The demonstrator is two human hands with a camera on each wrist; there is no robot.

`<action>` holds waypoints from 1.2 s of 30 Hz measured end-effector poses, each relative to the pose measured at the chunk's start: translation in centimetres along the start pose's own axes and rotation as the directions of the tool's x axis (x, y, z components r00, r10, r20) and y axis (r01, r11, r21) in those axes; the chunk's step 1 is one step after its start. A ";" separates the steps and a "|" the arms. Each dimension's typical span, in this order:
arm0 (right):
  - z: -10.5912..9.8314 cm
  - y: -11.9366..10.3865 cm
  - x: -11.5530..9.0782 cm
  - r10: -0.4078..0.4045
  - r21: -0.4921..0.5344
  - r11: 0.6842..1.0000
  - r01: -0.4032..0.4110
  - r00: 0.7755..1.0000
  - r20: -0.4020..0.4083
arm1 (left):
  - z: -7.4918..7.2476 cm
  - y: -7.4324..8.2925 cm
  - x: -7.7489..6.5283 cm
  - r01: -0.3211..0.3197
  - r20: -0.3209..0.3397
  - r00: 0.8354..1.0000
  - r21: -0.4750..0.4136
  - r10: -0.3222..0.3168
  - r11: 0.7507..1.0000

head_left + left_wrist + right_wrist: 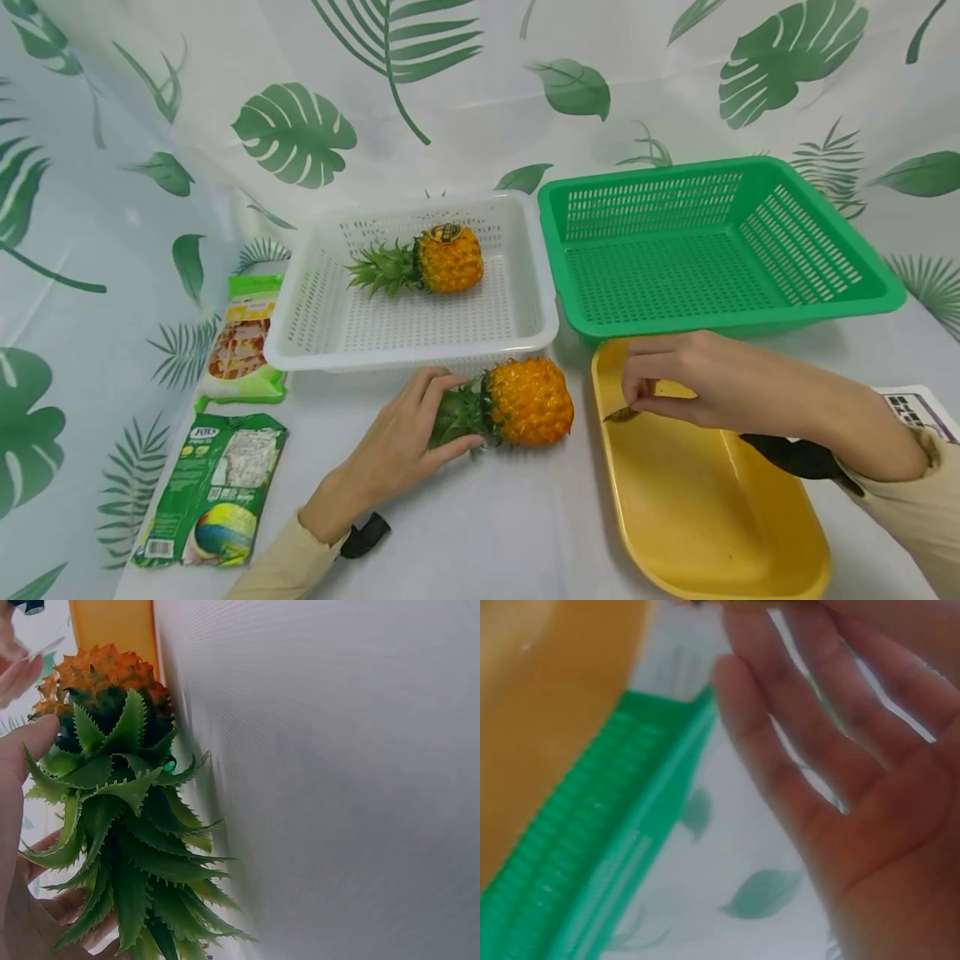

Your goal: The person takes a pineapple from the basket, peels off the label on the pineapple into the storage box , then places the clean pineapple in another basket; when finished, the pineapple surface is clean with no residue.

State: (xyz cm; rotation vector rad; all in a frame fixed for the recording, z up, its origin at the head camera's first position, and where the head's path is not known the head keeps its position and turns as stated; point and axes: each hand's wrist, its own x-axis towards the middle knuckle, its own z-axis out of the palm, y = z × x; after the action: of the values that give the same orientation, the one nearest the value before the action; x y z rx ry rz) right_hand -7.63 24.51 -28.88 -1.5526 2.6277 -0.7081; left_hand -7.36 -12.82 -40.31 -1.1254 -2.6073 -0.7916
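Observation:
My left hand (408, 425) grips an orange pineapple (528, 402) by its green crown, thumb on the near side. In the left wrist view the crown's spiky leaves (131, 825) lie along the fingers, and the fruit points away. The pineapple lies on its side on the white cloth, in front of the white basket (412, 360). Over the left part of a yellow tray (697, 517), my right hand (675, 375) pinches a small flat dark-gold piece (621, 414) between thumb and fingertips. It resembles the label on the other pineapple (453, 265), which lies inside the white basket.
A green basket (720, 317) stands at the back right, behind the yellow tray. Left of the white basket lie a green-and-yellow food packet (243, 337) and a green packet (213, 487). A white printed card (918, 407) is partly hidden by the right forearm.

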 end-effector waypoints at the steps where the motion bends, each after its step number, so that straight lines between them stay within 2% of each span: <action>1: 0.2 0.3 -0.5 0.017 0.009 1.000 -0.017 1.000 0.011 | 0.0 0.0 0.0 -0.001 0.000 1.000 -0.003 0.001 1.000; 8: 1.4 1.7 -2.1 0.117 0.075 0.989 -0.127 0.985 0.127 | -0.1 0.1 0.2 0.009 0.002 1.000 -0.010 -0.009 1.000; 13: 2.4 2.5 -1.9 0.146 0.107 0.979 -0.173 0.964 0.223 | -0.2 0.1 0.2 0.002 -0.003 1.000 -0.005 -0.002 1.000; 16: 2.9 2.8 -1.6 0.139 0.112 0.979 -0.171 0.959 0.246 | -0.2 0.1 0.2 -0.002 -0.004 1.000 -0.004 0.002 1.000; 25: 3.9 3.0 -0.9 0.194 0.132 0.959 -0.251 0.920 0.341 | -0.2 0.0 0.2 0.001 -0.001 1.000 0.000 -0.001 1.000; 36: 5.2 3.4 -0.1 0.168 0.126 0.968 -0.216 0.936 0.310 | -0.1 -0.1 0.2 0.001 0.001 1.000 -0.003 -0.001 1.000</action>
State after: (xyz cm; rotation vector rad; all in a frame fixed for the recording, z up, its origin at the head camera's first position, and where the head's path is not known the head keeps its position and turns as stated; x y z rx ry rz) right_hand -9.15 24.06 -34.83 -1.2282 2.3939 -0.5981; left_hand -7.57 -12.81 -40.20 -1.1262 -2.6084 -0.7959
